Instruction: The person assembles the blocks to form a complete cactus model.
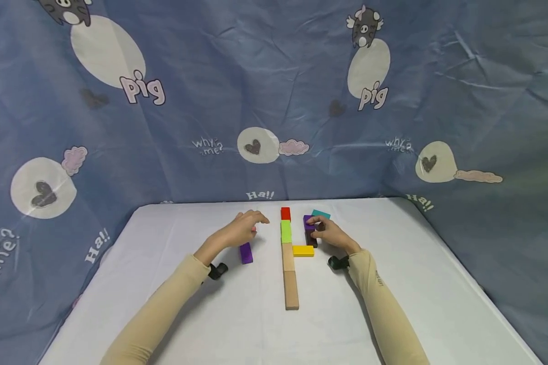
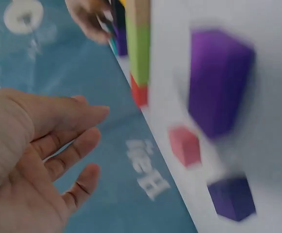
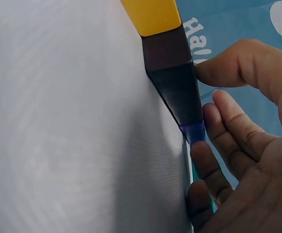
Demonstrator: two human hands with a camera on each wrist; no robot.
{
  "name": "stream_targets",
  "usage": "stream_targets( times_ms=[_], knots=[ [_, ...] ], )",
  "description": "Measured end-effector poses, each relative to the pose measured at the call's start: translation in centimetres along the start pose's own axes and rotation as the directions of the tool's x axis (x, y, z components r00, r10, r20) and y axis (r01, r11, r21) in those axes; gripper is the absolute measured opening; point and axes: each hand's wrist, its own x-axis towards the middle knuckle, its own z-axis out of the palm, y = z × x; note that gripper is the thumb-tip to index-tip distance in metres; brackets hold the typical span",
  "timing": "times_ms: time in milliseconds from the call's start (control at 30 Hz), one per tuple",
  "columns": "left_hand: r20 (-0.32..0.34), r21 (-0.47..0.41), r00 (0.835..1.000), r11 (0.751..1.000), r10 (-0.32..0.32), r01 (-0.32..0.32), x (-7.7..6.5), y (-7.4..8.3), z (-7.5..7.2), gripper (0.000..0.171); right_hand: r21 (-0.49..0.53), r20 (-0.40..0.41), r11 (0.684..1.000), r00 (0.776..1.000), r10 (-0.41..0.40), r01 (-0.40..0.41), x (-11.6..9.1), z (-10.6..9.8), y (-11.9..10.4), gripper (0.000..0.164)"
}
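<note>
My left hand (image 1: 238, 231) hovers over the left side of the table with fingers loosely extended, holding nothing. Beside and under it lie a purple block (image 2: 218, 85), a small pink block (image 2: 184, 145) and a dark blue block (image 2: 232, 199). On the right, my right hand (image 1: 333, 235) is at a black block (image 3: 172, 90) and a purple block (image 1: 307, 220) lying end to end. The thumb is at the black block's edge, the other fingers near the purple one, without a visible grip. A teal block (image 1: 321, 214) lies just beyond, partly hidden in the right wrist view.
A straight row runs along the table's middle: red block (image 1: 285, 213), lime green block (image 1: 285, 231), and two wooden blocks (image 1: 290, 290). A yellow block (image 1: 303, 251) juts rightward from the row. The white table (image 1: 237, 314) ends at a blue patterned cloth (image 1: 274, 91) behind.
</note>
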Motion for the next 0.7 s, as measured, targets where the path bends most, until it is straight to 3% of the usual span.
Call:
stream_targets(
  times_ms=[167, 333, 500, 700],
  knots=[
    [0.053, 0.025, 0.995, 0.997, -0.079, 0.078, 0.9, -3.2, -0.3, 0.047, -0.006, -0.003, 1.0, 1.0, 0.016, -0.016, 0.0, 0.1, 0.0, 0.038],
    [0.117, 0.076, 0.984, 0.989, -0.135, 0.126, 1.5, -4.8, 0.6, 0.042, 0.002, 0.001, 1.0, 1.0, 0.03, -0.03, 0.0, 0.2, 0.0, 0.038],
    [0.06, 0.099, 0.985, 0.983, -0.162, 0.156, 1.9, -5.4, 1.2, 0.023, 0.012, 0.001, 0.999, 0.999, 0.034, -0.034, 0.0, 0.4, 0.0, 0.038],
    [-0.005, -0.022, 0.97, 0.97, -0.242, 0.242, 2.7, -6.1, 1.8, 0.026, -0.011, -0.002, 0.999, 0.999, 0.046, -0.046, 0.4, 0.0, 0.3, 0.036]
  ],
)
